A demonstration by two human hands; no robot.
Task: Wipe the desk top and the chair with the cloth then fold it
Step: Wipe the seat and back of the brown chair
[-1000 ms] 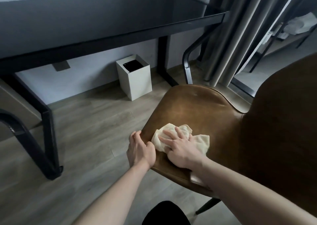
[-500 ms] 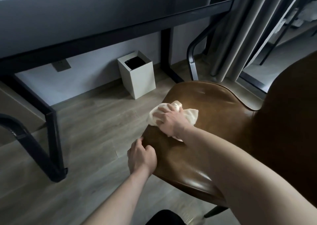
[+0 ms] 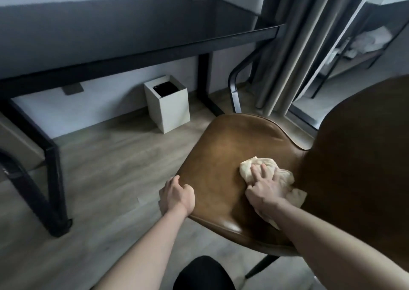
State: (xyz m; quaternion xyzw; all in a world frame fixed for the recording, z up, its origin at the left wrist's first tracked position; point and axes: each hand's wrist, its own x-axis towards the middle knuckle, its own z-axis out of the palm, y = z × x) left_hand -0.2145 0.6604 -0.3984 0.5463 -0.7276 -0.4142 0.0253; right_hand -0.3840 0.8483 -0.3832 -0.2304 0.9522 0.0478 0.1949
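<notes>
A brown leather chair stands at the right, its seat toward me and its tall backrest at the far right. A crumpled cream cloth lies on the seat close to the backrest. My right hand presses flat on the cloth, fingers spread over it. My left hand grips the seat's left front edge. The dark desk top stretches across the upper left on black legs.
A white square bin stands on the wooden floor under the desk by the wall. Grey curtains hang behind the chair. A black curved metal frame rises beside the desk leg. Another black frame sits at the far left.
My right hand has slid the cloth from the seat's left front part across to the right, near the backrest. My left hand has kept its hold on the seat edge.
</notes>
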